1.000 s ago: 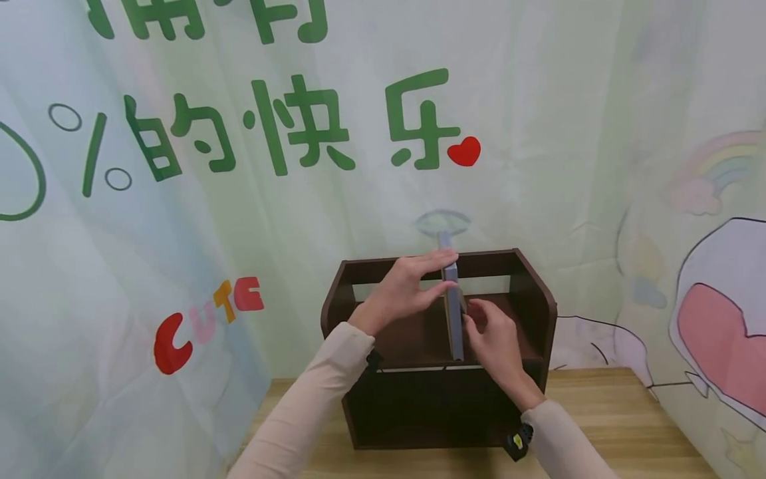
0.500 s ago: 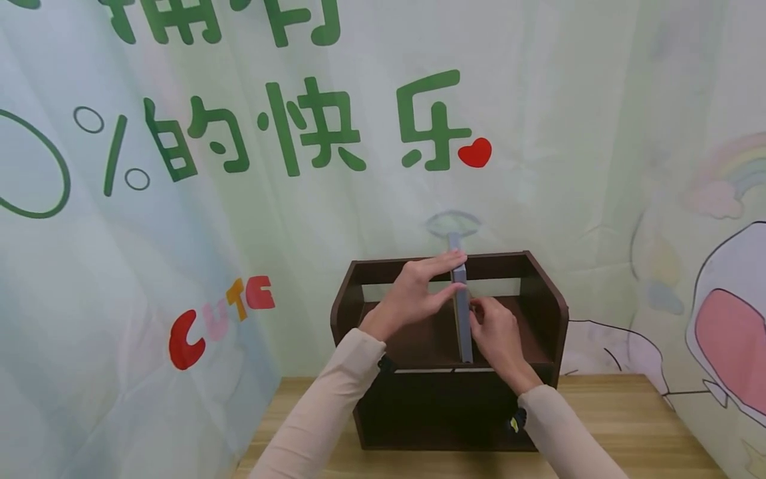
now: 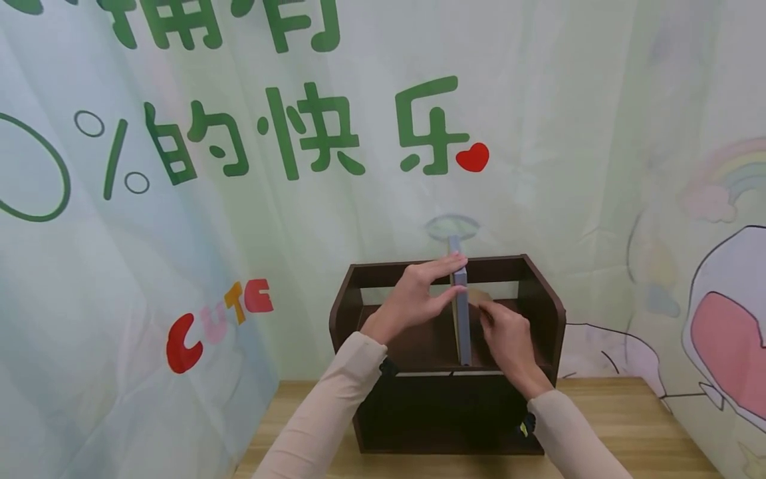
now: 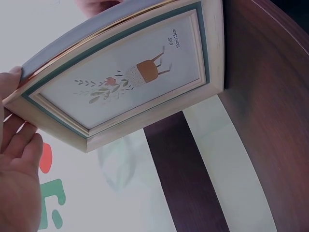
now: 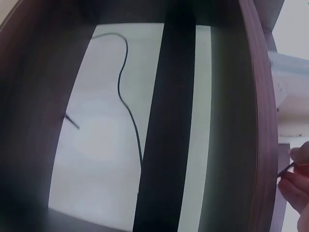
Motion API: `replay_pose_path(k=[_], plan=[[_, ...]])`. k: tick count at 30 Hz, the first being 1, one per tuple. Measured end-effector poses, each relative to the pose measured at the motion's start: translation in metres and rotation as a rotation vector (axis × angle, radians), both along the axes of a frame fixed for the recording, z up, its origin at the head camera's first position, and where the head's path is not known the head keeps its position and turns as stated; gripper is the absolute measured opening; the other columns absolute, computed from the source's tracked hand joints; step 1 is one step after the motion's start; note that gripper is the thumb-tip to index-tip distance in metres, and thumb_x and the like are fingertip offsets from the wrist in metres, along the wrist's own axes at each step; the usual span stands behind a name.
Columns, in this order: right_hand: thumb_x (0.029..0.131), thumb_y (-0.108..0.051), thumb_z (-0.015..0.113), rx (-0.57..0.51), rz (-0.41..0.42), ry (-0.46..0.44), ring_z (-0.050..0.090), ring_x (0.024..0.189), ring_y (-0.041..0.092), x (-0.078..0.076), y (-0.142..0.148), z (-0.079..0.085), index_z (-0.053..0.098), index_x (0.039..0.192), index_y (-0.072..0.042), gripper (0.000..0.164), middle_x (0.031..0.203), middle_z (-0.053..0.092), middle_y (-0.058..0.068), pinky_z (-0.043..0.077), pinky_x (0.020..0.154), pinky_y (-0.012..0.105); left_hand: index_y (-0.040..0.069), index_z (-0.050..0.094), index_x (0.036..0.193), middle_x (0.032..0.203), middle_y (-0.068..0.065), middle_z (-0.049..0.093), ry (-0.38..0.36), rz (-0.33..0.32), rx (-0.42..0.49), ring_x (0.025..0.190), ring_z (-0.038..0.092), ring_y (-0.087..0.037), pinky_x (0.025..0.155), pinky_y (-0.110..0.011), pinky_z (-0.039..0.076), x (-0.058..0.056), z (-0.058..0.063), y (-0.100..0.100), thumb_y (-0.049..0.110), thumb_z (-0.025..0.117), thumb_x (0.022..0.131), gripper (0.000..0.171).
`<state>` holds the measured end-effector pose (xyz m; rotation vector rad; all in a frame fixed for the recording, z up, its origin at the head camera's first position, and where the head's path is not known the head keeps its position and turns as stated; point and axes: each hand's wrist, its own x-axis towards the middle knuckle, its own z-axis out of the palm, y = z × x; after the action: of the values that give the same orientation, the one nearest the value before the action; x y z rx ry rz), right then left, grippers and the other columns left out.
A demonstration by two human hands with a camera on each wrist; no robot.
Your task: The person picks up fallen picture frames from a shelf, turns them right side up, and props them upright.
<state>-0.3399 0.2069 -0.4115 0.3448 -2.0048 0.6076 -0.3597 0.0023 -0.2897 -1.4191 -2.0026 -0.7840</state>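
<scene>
A picture frame [image 3: 463,319] stands upright, edge-on to the head camera, on the upper shelf of a dark brown wooden rack [image 3: 407,339]. In the left wrist view, the frame [image 4: 145,72] shows its cream and green border and a print of an animal with leaves. My left hand [image 3: 413,296] holds its upper near corner between thumb and fingers. To the frame's right, my right hand [image 3: 507,336] pinches a thin brown stand flap [image 3: 479,296] that sticks out behind it. The right wrist view shows the right-hand fingertips [image 5: 294,186] on a thin dark edge.
The rack's side panels [image 3: 543,306] rise on both sides of the shelf, with a back rail [image 3: 395,271] behind. A wooden tabletop [image 3: 610,412] carries the rack. A printed curtain [image 3: 538,133] hangs close behind. A thin black cord [image 5: 126,104] shows through the rack's opening.
The right hand has shifted slightly right, away from the frame, and the brown flap now stands out from the frame's back. The left hand keeps its hold on the corner.
</scene>
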Motion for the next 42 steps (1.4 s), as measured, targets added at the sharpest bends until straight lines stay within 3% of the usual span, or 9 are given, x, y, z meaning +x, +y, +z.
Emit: replay_pose_path(k=[6, 12, 19, 33, 42], plan=[[0.08, 0.007, 0.085, 0.074, -0.031, 0.137, 0.078, 0.094, 0.036, 0.005, 0.016, -0.002, 0.081, 0.108, 0.002, 0.028, 0.105, 0.081, 0.019, 0.064, 0.082, 0.05, 0.003, 0.064, 0.143, 0.146, -0.014, 0.066, 0.008, 0.012, -0.032, 0.143, 0.059, -0.023, 0.115, -0.032, 0.05, 0.001, 0.002, 0.005, 0.017, 0.077, 0.096, 0.05], [0.078, 0.009, 0.086, 0.108, -0.081, 0.197, 0.077, 0.09, 0.037, 0.008, 0.024, -0.003, 0.082, 0.105, 0.003, 0.028, 0.103, 0.08, 0.02, 0.064, 0.08, 0.05, 0.003, 0.064, 0.143, 0.147, -0.015, 0.065, 0.017, -0.002, -0.07, 0.143, 0.058, -0.024, 0.116, -0.033, 0.05, 0.002, 0.005, 0.015, 0.016, 0.076, 0.098, 0.049], [0.076, 0.014, 0.083, 0.12, -0.086, 0.233, 0.077, 0.084, 0.039, 0.012, 0.028, -0.012, 0.081, 0.103, 0.007, 0.028, 0.097, 0.08, 0.023, 0.064, 0.073, 0.05, 0.003, 0.063, 0.144, 0.149, -0.014, 0.064, 0.025, -0.012, -0.144, 0.145, 0.057, -0.024, 0.117, -0.033, 0.049, 0.001, 0.007, 0.028, 0.018, 0.075, 0.099, 0.05], [0.073, 0.018, 0.083, 0.096, -0.103, 0.276, 0.078, 0.081, 0.037, 0.01, 0.03, -0.02, 0.079, 0.1, 0.007, 0.029, 0.093, 0.079, 0.022, 0.063, 0.067, 0.048, 0.003, 0.062, 0.145, 0.15, -0.011, 0.063, -0.003, -0.043, -0.327, 0.146, 0.056, -0.022, 0.12, -0.032, 0.045, 0.002, 0.029, 0.052, 0.015, 0.073, 0.099, 0.049], [0.076, 0.017, 0.082, 0.085, -0.127, 0.257, 0.077, 0.074, 0.035, 0.012, 0.031, -0.026, 0.077, 0.095, 0.006, 0.023, 0.086, 0.078, 0.02, 0.062, 0.061, 0.047, 0.004, 0.06, 0.147, 0.153, -0.01, 0.061, -0.006, -0.048, -0.388, 0.148, 0.053, -0.021, 0.12, -0.031, 0.046, 0.004, 0.027, 0.067, 0.017, 0.071, 0.101, 0.049]])
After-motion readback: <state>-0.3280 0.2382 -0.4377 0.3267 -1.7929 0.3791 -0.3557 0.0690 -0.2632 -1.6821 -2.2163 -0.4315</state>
